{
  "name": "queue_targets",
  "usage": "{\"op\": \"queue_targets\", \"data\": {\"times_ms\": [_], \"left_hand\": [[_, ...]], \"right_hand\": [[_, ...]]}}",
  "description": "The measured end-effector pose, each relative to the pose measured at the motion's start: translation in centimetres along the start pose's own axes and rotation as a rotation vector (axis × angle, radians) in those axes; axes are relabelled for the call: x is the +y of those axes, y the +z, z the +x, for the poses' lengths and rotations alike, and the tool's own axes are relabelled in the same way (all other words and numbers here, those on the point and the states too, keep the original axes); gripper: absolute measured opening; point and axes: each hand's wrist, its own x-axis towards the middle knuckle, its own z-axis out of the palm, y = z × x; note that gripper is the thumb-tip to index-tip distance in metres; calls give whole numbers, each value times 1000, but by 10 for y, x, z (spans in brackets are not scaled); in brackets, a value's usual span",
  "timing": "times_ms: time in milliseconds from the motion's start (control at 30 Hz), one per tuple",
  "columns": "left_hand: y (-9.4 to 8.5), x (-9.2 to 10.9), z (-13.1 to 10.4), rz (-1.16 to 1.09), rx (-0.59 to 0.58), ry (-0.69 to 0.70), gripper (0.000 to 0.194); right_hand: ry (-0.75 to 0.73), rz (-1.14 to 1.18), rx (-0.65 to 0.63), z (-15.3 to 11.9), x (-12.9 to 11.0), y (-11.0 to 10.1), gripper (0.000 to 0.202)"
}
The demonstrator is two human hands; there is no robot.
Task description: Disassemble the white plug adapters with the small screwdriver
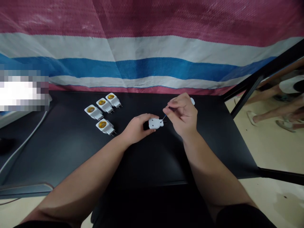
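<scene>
My left hand (137, 128) grips a small white plug-in lamp socket (155, 124) between thumb and fingers, near the middle of the black table. Its flat back with small round holes faces up, and its metal prongs point right. My right hand (182, 115) pinches a thin screwdriver (164, 117), whose tip meets the socket at a hole near the prongs. Most of the screwdriver's handle is hidden by my fingers. To the left lie several similar white lamp sockets, among them one (104, 126) with its yellow-gold round opening facing up and prongs toward the right.
A small white object (192, 101) shows partly behind my right hand. A white cable (28, 142) runs along the table's left side, below a blurred bright area. A striped tarp (152, 47) hangs behind the black table (71, 152). Another person's legs (268, 110) show beyond a black frame.
</scene>
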Motion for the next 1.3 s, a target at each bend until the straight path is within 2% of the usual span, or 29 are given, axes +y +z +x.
{"op": "queue_targets", "data": {"times_ms": [100,233,300,400,533,600,700,800,900,967,1100,1300], "left_hand": [[0,0,0,10,5,1,49],[0,0,0,-1,9,8,50],[0,0,0,2,8,11,50],[0,-1,0,6,5,13,48],[0,0,0,8,7,22,49],[0,0,0,10,7,21,49],[0,2,0,15,-7,15,46],[0,1,0,22,-5,13,46],[0,0,0,19,4,18,49],[1,0,0,16,7,27,50],[0,1,0,14,3,29,50],[0,1,0,5,2,30,49]], "right_hand": [[91,87,-97,3,-12,-1,7],[295,359,-230,6,-18,1,23],[411,572,-215,6,-17,5,27],[450,738,-154,5,-13,11,21],[400,701,-154,5,-9,11,27],[448,672,-173,5,-9,9,23],[549,687,-209,5,-13,9,31],[478,758,-181,3,-14,14,25],[409,723,-148,3,-12,17,29],[458,673,-161,5,-12,15,29],[579,689,-176,6,-15,13,42],[453,715,-175,5,-15,14,30]]}}
